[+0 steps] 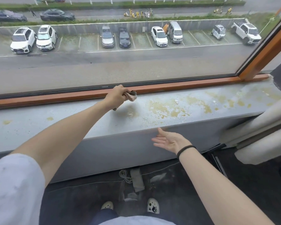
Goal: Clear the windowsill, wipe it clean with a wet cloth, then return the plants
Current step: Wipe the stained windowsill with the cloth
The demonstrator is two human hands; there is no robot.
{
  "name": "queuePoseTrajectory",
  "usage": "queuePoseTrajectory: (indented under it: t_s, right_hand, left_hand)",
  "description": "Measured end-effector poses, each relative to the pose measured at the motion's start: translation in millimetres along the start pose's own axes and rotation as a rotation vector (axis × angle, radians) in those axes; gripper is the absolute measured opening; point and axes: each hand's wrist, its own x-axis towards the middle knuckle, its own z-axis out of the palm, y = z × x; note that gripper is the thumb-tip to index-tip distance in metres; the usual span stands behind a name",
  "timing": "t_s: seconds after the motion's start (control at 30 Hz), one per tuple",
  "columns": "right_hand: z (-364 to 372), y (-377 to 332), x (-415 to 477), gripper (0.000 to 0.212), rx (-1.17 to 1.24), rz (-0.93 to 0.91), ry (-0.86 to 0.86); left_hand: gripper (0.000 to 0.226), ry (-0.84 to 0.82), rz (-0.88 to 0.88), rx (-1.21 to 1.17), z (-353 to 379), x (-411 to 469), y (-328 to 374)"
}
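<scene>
The grey windowsill runs across the view below the glass, with yellow-brown stains and white flecks over its middle and right part. My left hand is stretched out over the sill's back edge by the orange window frame, fingers closed around a bunched beige and brown cloth. A bit of the cloth hangs below the wrist. My right hand hovers palm up with fingers spread, just in front of the sill's front edge, holding nothing. No plants are in view.
The orange wooden window frame borders the sill at the back and rises at the right. A pale padded object juts in at the right. On the dark floor below lie a coiled white cable and a grey rag.
</scene>
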Motion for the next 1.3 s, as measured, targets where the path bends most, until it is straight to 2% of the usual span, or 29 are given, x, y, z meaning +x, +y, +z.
queuePoseTrajectory:
  t_s: [0.07, 0.13, 0.2, 0.3, 0.37, 0.47, 0.67, 0.8, 0.87, 1.03, 1.13, 1.2, 1.3]
  right_hand:
    - [-11, -9, 1, 0.055, 0.072, -0.047, 0.075]
    - [-15, -14, 5, 0.050, 0.107, -0.091, 0.119]
    - [-12, -16, 8, 0.044, 0.113, -0.120, 0.131]
    - [-10, -16, 11, 0.037, 0.114, -0.111, 0.139]
    - [-12, -17, 11, 0.029, 0.150, -0.081, 0.097]
    - [-16, -17, 15, 0.010, 0.147, -0.077, 0.066]
    - [-17, -18, 21, 0.012, 0.110, -0.100, 0.062]
    - [-18, -16, 27, 0.012, 0.074, -0.150, 0.081]
    - [-18, -17, 28, 0.009, 0.067, -0.157, 0.092]
    - [-21, -20, 27, 0.012, 0.044, -0.144, 0.087]
    - [-22, -21, 26, 0.013, 0.010, -0.143, 0.087]
    - [-23, -21, 25, 0.013, -0.006, -0.146, 0.093]
    - [-23, -21, 26, 0.018, -0.017, -0.148, 0.118]
  left_hand:
    - [0.033, -0.056, -0.050, 0.072, 19, -6, 1]
    - [0.043, -0.039, -0.108, 0.072, 38, -21, 7]
    - [0.042, -0.047, -0.072, 0.034, 45, -34, 11]
    - [0.038, -0.204, 0.035, -0.001, 40, -54, 14]
    - [0.033, -0.160, 0.043, -0.038, 28, -59, 15]
    - [0.025, -0.022, -0.046, -0.103, 10, -53, 7]
    - [0.047, -0.037, -0.136, 0.110, 46, -68, 12]
    - [0.038, -0.203, 0.092, 0.084, 62, -97, 36]
    - [0.032, -0.217, 0.145, 0.079, 53, -99, 40]
    - [0.019, -0.020, -0.010, -0.006, 26, -80, 36]
    - [0.033, -0.055, 0.003, 0.105, 51, -89, 32]
    - [0.037, -0.088, 0.020, 0.062, 66, -99, 37]
    - [0.030, -0.168, -0.001, -0.066, 61, -94, 47]
